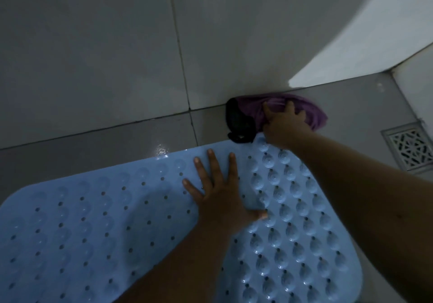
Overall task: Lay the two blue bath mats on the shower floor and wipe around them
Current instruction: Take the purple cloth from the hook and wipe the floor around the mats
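Blue mat (93, 227): lies flat on the shower floor (346, 115), near the wall; only one mat can be told apart here.
Mat surface: soft-looking sheet with rounded corners, rows of small round holes and raised shell-like bumps, glossy where light strikes it.
Left hand (222, 197): pressed palm down on the mat's far part, fingers straight and spread apart.
Right hand (284, 124): just beyond the mat's far corner, fingers curled down onto a purple cloth (311, 112).
Purple cloth: crumpled and soft, pushed into the seam where floor meets wall; a black piece (239, 124) lies bunched at its left side, touching the mat's edge.
Wall (93, 44): large smooth pale grey tiles with thin dark joints.
Floor: darker grey tiles, with a wet shine just beyond the mat's far edge.
Drain (410, 148): square metal grate with a lattice pattern, set in the floor at the right, well apart from the cloth.
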